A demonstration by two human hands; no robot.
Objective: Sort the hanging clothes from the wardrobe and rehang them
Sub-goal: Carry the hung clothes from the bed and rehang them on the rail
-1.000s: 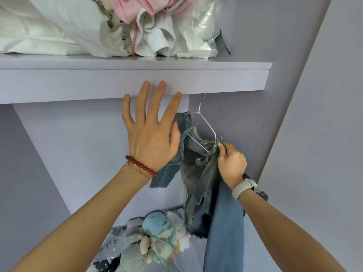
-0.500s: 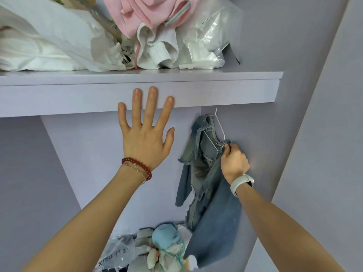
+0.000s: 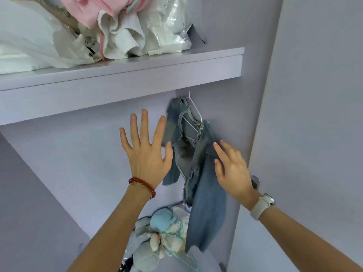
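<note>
At the bottom of the frame two forearms reach upward into the wardrobe. The left hand [image 3: 146, 154], wearing a red bead bracelet [image 3: 142, 183], is at centre with fingers spread straight, grasping nothing. The right hand [image 3: 232, 169], right of centre with a pale watch [image 3: 262, 206] on its wrist, has fingers released, lying against or just beside the denim garment [image 3: 204, 185]. That garment hangs between the hands on a white wire hanger [image 3: 193, 112] below the shelf [image 3: 137, 79]. Lower centre lies a heap of pale soft items [image 3: 163, 232]. At upper left, bags and pink cloth [image 3: 94, 10] sit on the shelf.
</note>
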